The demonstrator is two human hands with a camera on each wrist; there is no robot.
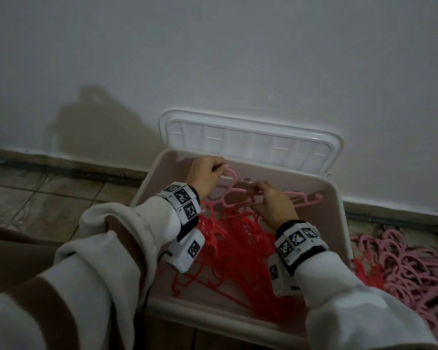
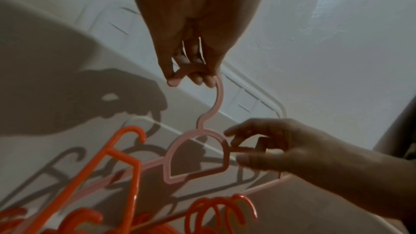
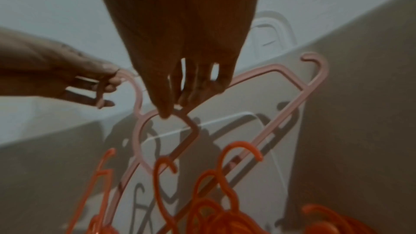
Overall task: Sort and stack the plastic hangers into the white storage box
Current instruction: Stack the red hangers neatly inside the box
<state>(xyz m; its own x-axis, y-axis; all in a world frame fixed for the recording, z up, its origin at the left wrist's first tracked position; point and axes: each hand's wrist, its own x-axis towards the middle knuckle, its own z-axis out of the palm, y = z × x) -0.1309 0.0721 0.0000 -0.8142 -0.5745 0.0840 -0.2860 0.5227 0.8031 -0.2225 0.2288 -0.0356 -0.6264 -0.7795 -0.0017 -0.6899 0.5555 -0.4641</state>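
Wall point(image 1: 213, 59), pale and bare, backs the scene, with a tiled floor point(image 1: 36, 198) below it. White storage box point(image 1: 339, 223) stands on that floor against the wall, its lid point(image 1: 250, 140) tipped up behind. Inside lies a tangled heap of red hangers point(image 1: 238, 248); outside, on the floor to the right of the box, a loose pile of pink hangers point(image 1: 402, 269) waits.

Over the far half of the box both hands carry one pink hanger point(image 2: 195, 154). The left hand point(image 1: 205, 176) has its fingers curled round the hook; the right hand point(image 1: 273, 203) pinches the loop at the neck, thumb and fingertips closed on the plastic.

This looks like the placing step for a single pink hanger, with most of the pink pile not yet moved. The next move probably calls for laying it flat and squared up apart from the red heap, so its hook does not snag in the red ones.
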